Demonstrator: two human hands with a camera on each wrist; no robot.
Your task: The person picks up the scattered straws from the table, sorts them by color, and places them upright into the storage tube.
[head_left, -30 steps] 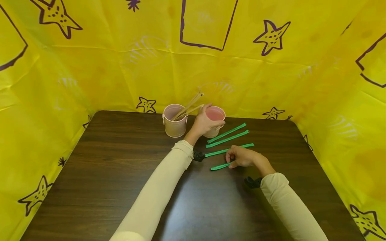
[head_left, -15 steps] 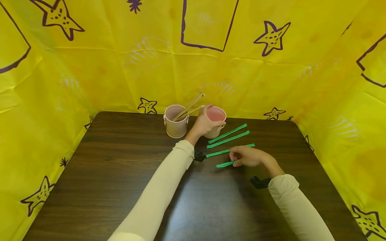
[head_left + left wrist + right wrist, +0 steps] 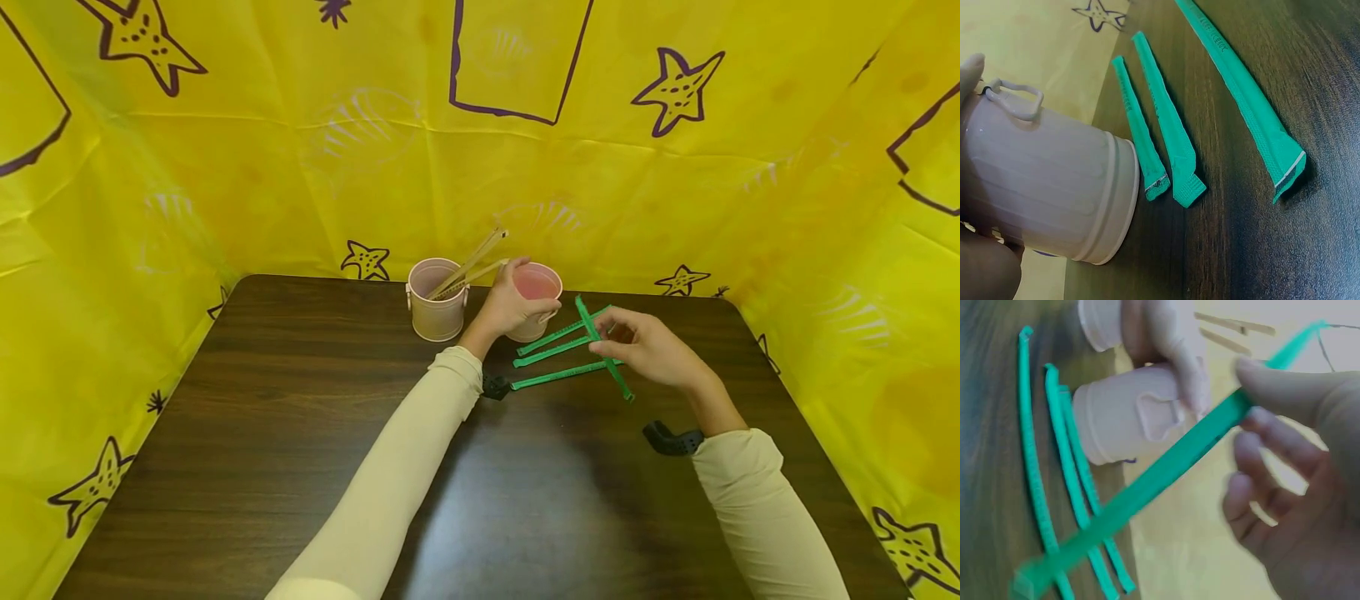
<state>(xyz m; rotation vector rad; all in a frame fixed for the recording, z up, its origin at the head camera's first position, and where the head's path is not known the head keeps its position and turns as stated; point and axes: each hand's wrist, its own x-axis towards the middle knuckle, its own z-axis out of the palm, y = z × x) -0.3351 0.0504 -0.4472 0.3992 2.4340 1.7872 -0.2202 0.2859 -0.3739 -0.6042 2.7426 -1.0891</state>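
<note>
My left hand [image 3: 504, 310] grips a small pale pink bucket [image 3: 531, 332] by its rim, fingers and thumb around it. In the left wrist view the wall of the bucket [image 3: 1054, 181] shows a small loop handle. Between thumb and fingertips, my right hand [image 3: 651, 346] pinches a long thin green packet [image 3: 585, 315], raised and slanted above the table. In the right wrist view this packet [image 3: 1147, 487] is blurred. Beneath it lie three more green packets; the nearest [image 3: 555, 377] sits apart from the other two [image 3: 551, 353], which are close to the pink bucket.
A second pale bucket [image 3: 437, 317] stands left of my left hand, with several beige sticks [image 3: 476, 257] leaning out of it. The dark wooden table [image 3: 300, 400] has its far edge just behind the buckets. Yellow patterned cloth [image 3: 420, 183] surrounds the table.
My right hand has lifted the nearest green packet off the table, moving away from me and right, and the packet has turned. My left hand stays on the bucket.
</note>
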